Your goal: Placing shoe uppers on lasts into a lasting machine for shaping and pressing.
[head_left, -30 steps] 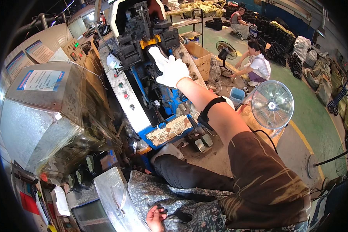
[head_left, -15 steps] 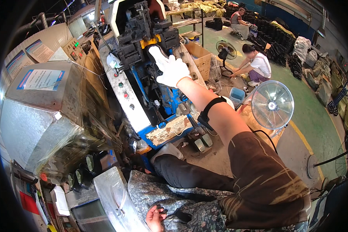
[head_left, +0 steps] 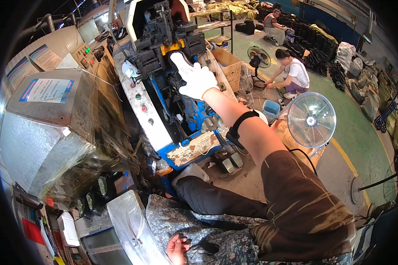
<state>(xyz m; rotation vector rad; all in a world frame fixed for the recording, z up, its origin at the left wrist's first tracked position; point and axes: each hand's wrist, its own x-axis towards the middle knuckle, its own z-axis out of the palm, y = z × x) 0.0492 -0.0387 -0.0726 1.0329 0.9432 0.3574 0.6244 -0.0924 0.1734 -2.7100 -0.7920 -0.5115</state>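
Observation:
My right hand (head_left: 198, 81), in a white glove, reaches into the shoe-making press (head_left: 167, 27) ahead. Its fingers curl against the heel end of what looks like a dark-edged shoe (head_left: 178, 59) with a white underside facing up. The shoe's far end sits under a yellow-orange part (head_left: 171, 46) between the machine's black jaws. The glove and the white underside blend, so the fingertips are partly hidden. My left hand (head_left: 177, 250) is bare and rests low at my lap on a floral apron (head_left: 163, 216). Its fingers are curled by a small dark thing I cannot make out.
A control strip with buttons (head_left: 143, 108) runs along the machine's left side. Below is a foot pedal (head_left: 229, 164). A metal cabinet (head_left: 42, 119) stands left, a metal box (head_left: 126, 221) by my left hand. A fan (head_left: 311, 120) stands right; a crouching co-worker (head_left: 295, 75) is beyond.
Both my hands hold the same places. The crouching co-worker's head and arms have shifted slightly.

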